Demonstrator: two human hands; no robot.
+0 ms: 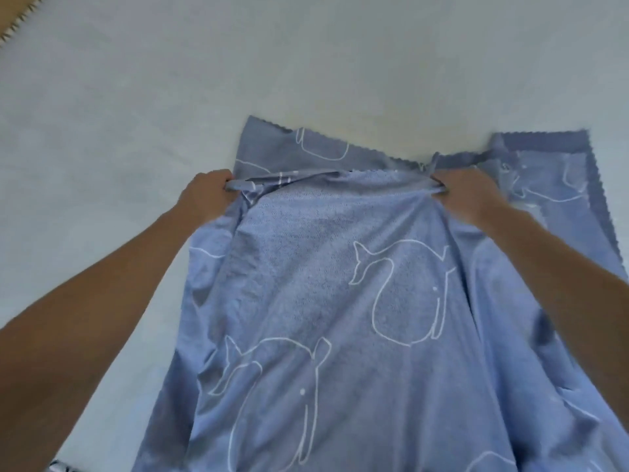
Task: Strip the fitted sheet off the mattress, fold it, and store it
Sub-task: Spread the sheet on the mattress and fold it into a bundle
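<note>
The blue fitted sheet (323, 294), printed with white whale outlines, lies partly folded across the pale bare mattress (136, 114). My left hand (209, 195) grips a bunched corner of the sheet's top layer at its far left. My right hand (468, 195) grips the matching corner at the far right. The cloth is stretched between both hands. Beneath the held layer, a lower layer with a zigzag-stitched hem (544, 172) sticks out at the far side and to the right.
The mattress surface spreads wide to the left and beyond the sheet. A tan edge with a zigzag trim (17, 22) shows at the top left corner. A small patterned object (63, 466) peeks in at the bottom left.
</note>
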